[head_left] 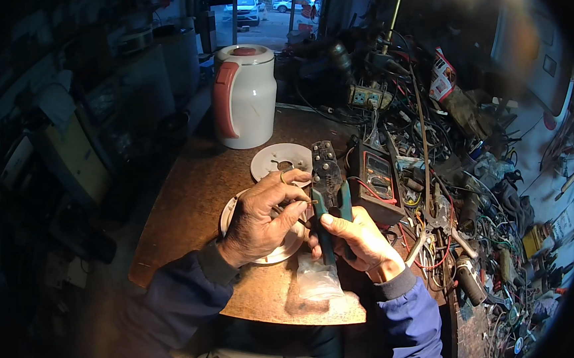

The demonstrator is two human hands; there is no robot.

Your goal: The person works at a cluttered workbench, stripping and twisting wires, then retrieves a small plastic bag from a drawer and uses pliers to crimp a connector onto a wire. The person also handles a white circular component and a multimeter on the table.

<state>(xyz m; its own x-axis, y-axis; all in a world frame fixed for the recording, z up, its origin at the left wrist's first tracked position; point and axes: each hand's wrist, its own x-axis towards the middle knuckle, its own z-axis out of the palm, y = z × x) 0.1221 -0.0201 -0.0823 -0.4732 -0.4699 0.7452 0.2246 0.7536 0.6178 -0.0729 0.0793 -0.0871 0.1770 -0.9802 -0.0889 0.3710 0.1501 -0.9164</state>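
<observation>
My right hand (354, 241) grips a wire stripping and crimping tool (326, 169) with a black head and teal handles, held upright in front of me. My left hand (266, 217) is pinched on a small wire end (312, 202) beside the tool’s handles. Under my left hand lies a pale round base plate (230, 206), partly hidden. A second pale disc (265, 158) with cut-out openings lies behind it. A clear plastic bag (317, 283) rests on the wooden bench (169, 207) below my hands.
A white kettle (251, 98) with a red handle stands at the back. A multimeter (375, 176) with a red lead sits to the right, before a dense pile of cables, tools (467, 276) and a power socket (366, 97). A glass doorway (262, 14) is beyond.
</observation>
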